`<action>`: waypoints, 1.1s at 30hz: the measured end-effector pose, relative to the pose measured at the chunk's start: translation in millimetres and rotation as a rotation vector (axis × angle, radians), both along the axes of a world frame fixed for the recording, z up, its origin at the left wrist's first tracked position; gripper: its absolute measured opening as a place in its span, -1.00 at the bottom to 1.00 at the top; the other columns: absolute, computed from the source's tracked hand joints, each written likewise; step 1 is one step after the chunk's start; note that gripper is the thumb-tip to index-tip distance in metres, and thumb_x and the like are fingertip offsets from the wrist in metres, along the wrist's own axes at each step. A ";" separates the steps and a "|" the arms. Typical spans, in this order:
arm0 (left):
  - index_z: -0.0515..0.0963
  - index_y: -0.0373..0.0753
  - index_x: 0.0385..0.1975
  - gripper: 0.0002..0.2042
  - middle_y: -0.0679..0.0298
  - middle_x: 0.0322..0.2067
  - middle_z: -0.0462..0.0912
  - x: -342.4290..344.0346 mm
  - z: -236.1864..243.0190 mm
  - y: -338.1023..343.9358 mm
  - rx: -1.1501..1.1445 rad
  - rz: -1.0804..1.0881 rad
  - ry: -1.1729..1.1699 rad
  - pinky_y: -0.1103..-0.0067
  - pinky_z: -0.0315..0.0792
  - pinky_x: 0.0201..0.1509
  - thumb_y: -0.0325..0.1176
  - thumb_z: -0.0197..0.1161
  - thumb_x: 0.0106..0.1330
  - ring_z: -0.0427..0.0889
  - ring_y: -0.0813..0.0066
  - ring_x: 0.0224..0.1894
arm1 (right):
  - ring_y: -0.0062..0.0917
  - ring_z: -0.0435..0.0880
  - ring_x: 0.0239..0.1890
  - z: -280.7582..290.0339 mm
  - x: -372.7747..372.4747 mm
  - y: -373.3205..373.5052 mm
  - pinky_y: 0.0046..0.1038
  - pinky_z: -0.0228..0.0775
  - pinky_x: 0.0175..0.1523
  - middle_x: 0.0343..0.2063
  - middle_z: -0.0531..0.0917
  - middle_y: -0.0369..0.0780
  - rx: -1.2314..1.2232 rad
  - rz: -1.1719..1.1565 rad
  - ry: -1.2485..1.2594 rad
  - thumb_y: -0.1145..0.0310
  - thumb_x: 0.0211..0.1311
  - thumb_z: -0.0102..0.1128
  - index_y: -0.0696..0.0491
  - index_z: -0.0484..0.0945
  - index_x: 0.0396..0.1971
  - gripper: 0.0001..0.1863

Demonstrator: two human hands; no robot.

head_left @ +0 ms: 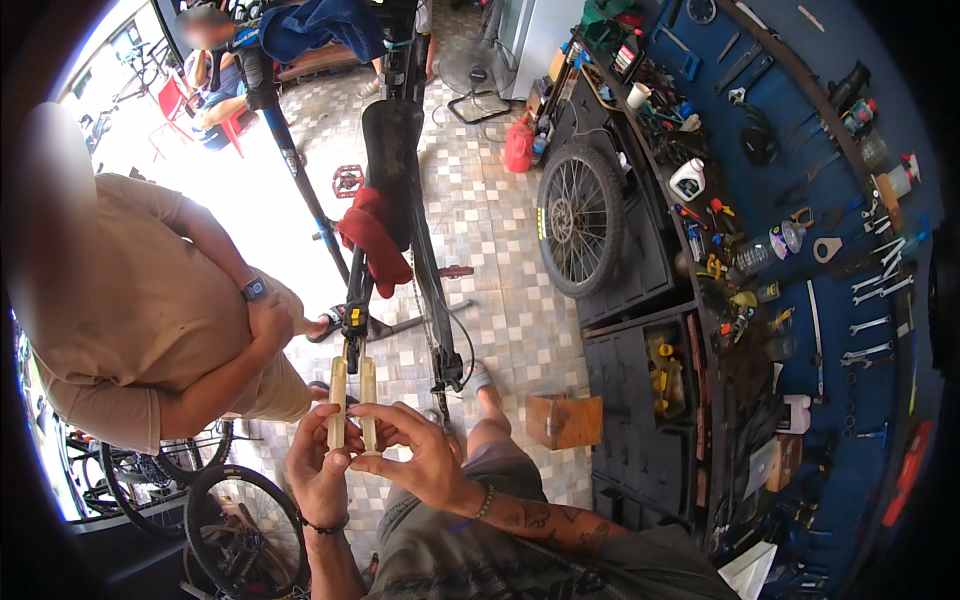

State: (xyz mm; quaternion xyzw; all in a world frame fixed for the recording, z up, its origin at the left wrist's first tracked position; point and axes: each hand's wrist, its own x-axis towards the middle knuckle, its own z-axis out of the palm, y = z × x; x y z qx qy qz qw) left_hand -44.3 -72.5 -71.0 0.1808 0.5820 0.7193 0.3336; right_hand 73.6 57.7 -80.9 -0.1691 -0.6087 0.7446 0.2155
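Note:
In my left hand [320, 465], thumb and fingers pinch a long, pale yellow, translucent plastic piece [338, 395]. My right hand [425, 455] grips a second pale yellow piece [369, 395] of similar shape between thumb and fingertips. Both pieces stand side by side with a narrow gap, their far ends close to the rear of a dark bicycle frame [438, 300]. Just beyond them sits a small yellow-marked part [354, 318] on the bike. A red cloth [375, 240] drapes beside the black saddle [393, 135]. What the pieces are exactly, I cannot make out.
A person in a tan shirt [165, 310] stands close at my left. Bicycle wheels [248, 535] lie at the lower left. Right of the bike are a leaning wheel [580, 220], a cardboard box [565, 422], and a cluttered workbench below a blue tool wall [840, 290].

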 end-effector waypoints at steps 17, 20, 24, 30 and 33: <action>0.44 -0.22 0.24 -0.56 0.33 -0.13 0.52 34.6 11.8 18.7 -0.131 0.228 0.093 0.59 0.50 -0.02 0.02 0.08 0.66 0.55 0.59 -0.07 | -0.55 0.66 0.01 3.9 6.1 7.6 -0.43 0.64 0.16 0.06 0.55 -0.18 0.065 0.154 -0.041 0.26 0.41 0.46 0.10 0.37 0.52 -0.25; 0.44 -0.24 0.17 -0.65 0.31 -0.16 0.50 41.2 7.3 29.5 -0.205 0.322 0.145 0.63 0.55 -0.14 -0.09 -0.05 0.73 0.58 0.61 -0.12 | -0.44 0.64 -0.01 16.2 11.6 25.0 -0.35 0.57 0.16 0.04 0.52 -0.14 0.199 0.260 -0.080 0.17 0.54 0.30 0.10 0.25 0.59 -0.25; 0.42 -0.28 0.17 -0.66 0.20 -0.16 0.56 51.5 10.3 47.6 -0.138 0.383 -0.012 0.58 0.66 -0.38 -0.12 -0.03 0.72 0.67 0.51 -0.26 | -0.30 0.65 0.04 21.3 11.6 59.1 -0.27 0.57 0.17 0.08 0.50 -0.06 0.381 0.447 -0.066 0.07 0.55 0.26 0.09 0.09 0.64 -0.14; 0.42 -0.20 0.29 -0.57 0.22 -0.14 0.60 63.8 34.2 85.2 -0.108 0.738 -0.272 0.61 0.69 -0.47 0.00 0.05 0.68 0.72 0.48 -0.28 | -0.29 0.67 0.10 30.7 3.6 146.0 -0.24 0.58 0.25 0.24 0.48 -0.03 0.249 0.901 -0.034 -0.06 0.55 0.21 0.08 0.08 0.64 -0.11; 0.39 -0.17 0.36 -0.44 0.20 -0.06 0.65 62.0 33.0 93.9 -0.108 0.974 -0.436 0.63 0.70 -0.48 0.15 0.08 0.63 0.70 0.53 -0.29 | -0.34 0.68 0.09 25.5 2.8 222.4 -0.26 0.53 0.29 0.14 0.62 -0.09 0.260 1.076 0.052 -0.16 0.56 0.15 0.06 0.29 0.56 -0.20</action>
